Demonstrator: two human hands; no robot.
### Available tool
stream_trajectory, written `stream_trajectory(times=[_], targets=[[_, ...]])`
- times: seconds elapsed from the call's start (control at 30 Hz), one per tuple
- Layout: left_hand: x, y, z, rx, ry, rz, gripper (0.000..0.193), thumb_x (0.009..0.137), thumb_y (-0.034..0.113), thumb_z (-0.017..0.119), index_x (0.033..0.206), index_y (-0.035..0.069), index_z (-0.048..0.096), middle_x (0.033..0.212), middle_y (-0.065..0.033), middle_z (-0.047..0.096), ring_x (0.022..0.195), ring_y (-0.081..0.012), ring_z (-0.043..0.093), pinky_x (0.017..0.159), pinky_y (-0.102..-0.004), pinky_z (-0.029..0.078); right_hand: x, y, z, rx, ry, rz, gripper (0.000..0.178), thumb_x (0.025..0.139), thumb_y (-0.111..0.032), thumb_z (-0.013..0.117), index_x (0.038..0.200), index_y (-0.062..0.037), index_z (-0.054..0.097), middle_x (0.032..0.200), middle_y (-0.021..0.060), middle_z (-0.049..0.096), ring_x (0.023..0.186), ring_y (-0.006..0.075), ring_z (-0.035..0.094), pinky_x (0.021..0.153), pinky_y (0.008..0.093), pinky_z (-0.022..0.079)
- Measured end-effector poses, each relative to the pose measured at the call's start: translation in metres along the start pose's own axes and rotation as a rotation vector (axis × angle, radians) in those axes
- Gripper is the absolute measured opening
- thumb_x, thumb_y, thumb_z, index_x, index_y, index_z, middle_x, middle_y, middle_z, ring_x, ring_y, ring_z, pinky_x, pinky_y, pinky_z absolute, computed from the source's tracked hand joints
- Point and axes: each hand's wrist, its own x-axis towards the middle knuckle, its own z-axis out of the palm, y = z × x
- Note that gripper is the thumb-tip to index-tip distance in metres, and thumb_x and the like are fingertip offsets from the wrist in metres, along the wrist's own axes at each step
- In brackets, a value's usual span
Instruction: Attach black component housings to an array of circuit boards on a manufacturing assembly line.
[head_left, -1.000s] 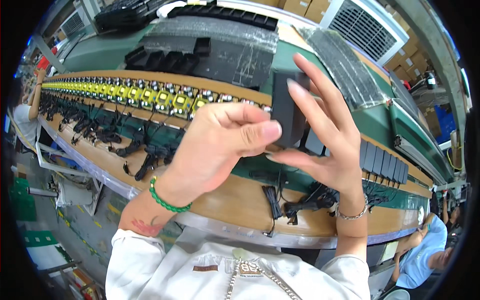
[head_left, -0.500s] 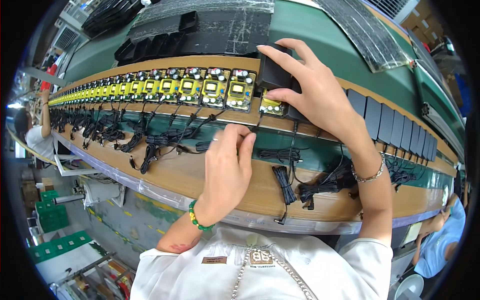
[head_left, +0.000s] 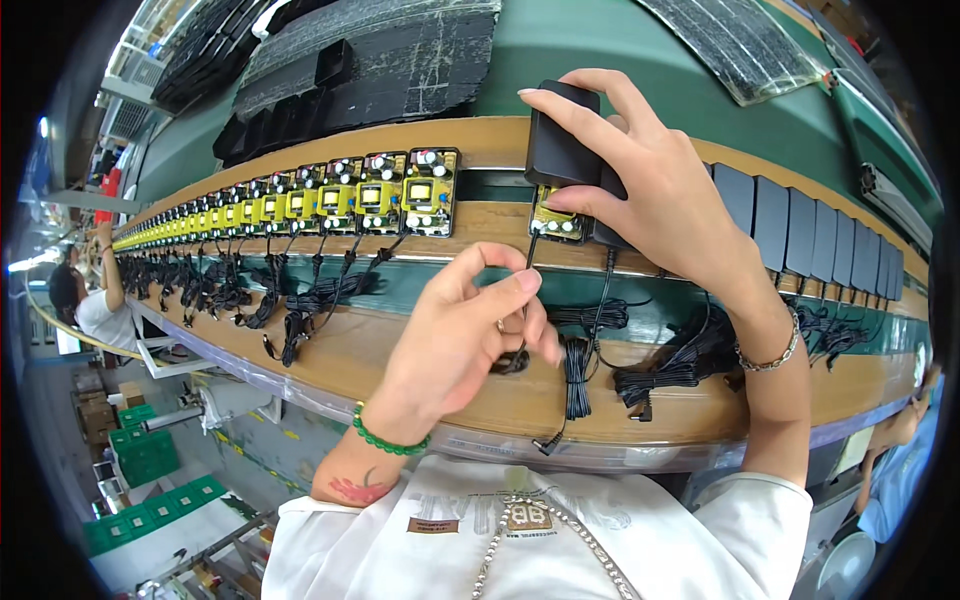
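My right hand (head_left: pixel 655 185) grips a black plastic adapter case (head_left: pixel 562 135) between thumb and fingers. The case is held over the upper part of a yellow-and-black circuit board (head_left: pixel 558 222), whose lower end shows beneath it. How far the board sits inside the case is hidden. Just below that board, my left hand (head_left: pixel 475 325) pinches its black cord (head_left: pixel 530 250) between thumb and index finger, with the other fingers curled. To the left stands a row of several bare circuit boards (head_left: pixel 430 192), their cords hanging toward me.
Closed black adapters (head_left: pixel 770 225) line up on the right. Bundled cords (head_left: pixel 577 380) lie along the brown near ledge (head_left: pixel 480 415). Beyond the row, empty black cases (head_left: pixel 290 120) rest on a dark sheet (head_left: pixel 430 60) on the green belt (head_left: pixel 570 45). Other people sit at both ends.
The bare boards now appear farther left, with a wider gap beside the held board. My left hand has turned and moved slightly right and down along the cord. My right hand still holds the case.
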Motion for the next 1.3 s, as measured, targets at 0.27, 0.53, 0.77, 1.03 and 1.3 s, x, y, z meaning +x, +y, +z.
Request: stream_trajectory(times=[0.27, 0.53, 0.77, 1.03, 1.3], targets=[[0.012, -0.019, -0.008, -0.357, -0.109, 0.000, 0.019, 0.103, 0.009, 0.060, 0.120, 0.000, 0.059, 0.064, -0.0026, 0.050, 0.052, -0.0136, 0.047, 0.056, -0.0281, 0.047, 0.000, 0.001, 0.000, -0.010, -0.006, 0.040, 0.074, 0.075, -0.008, 0.081, 0.144, -0.0196, 0.057, 0.139, 0.0073, 0.050, 0.081, 0.0228, 0.062, 0.071, 0.0338, 0.054], [-0.006, -0.025, 0.010, -0.138, 0.071, -0.025, 0.026, 0.108, 0.020, 0.054, 0.115, -0.003, 0.063, 0.061, 0.0003, 0.045, 0.050, -0.0079, 0.038, 0.050, -0.0262, 0.039, -0.002, 0.004, 0.003, -0.054, 0.028, 0.021, 0.073, 0.074, -0.009, 0.081, 0.142, -0.0180, 0.056, 0.138, 0.0085, 0.050, 0.079, 0.0232, 0.063, 0.070, 0.0346, 0.055], [0.018, -0.015, 0.017, -0.327, -0.121, -0.016, 0.032, 0.111, 0.024, 0.047, 0.107, -0.003, 0.064, 0.057, 0.0002, 0.043, 0.048, -0.0080, 0.031, 0.047, -0.0257, 0.037, -0.001, 0.002, 0.000, -0.082, 0.003, 0.020, 0.070, 0.074, -0.009, 0.081, 0.139, -0.0145, 0.056, 0.136, 0.0103, 0.050, 0.073, 0.0231, 0.063, 0.067, 0.0336, 0.055], [0.017, -0.030, 0.040, 0.076, 0.094, 0.192, 0.035, 0.113, 0.025, 0.044, 0.096, -0.001, 0.060, 0.050, -0.0006, 0.040, 0.040, -0.0090, 0.030, 0.041, -0.0246, 0.035, 0.000, 0.002, 0.001, -0.085, 0.018, 0.007, 0.066, 0.075, -0.010, 0.081, 0.136, -0.0131, 0.057, 0.133, 0.0110, 0.050, 0.072, 0.0225, 0.062, 0.065, 0.0327, 0.055], [0.019, -0.034, 0.036, 0.154, 0.080, 0.245, 0.037, 0.113, 0.028, 0.044, 0.092, 0.000, 0.058, 0.048, -0.0019, 0.042, 0.036, -0.0101, 0.033, 0.040, -0.0246, 0.038, 0.000, 0.001, 0.000, -0.093, -0.012, 0.023, 0.063, 0.076, -0.011, 0.081, 0.134, -0.0116, 0.057, 0.131, 0.0117, 0.051, 0.072, 0.0230, 0.063, 0.066, 0.0329, 0.055]])
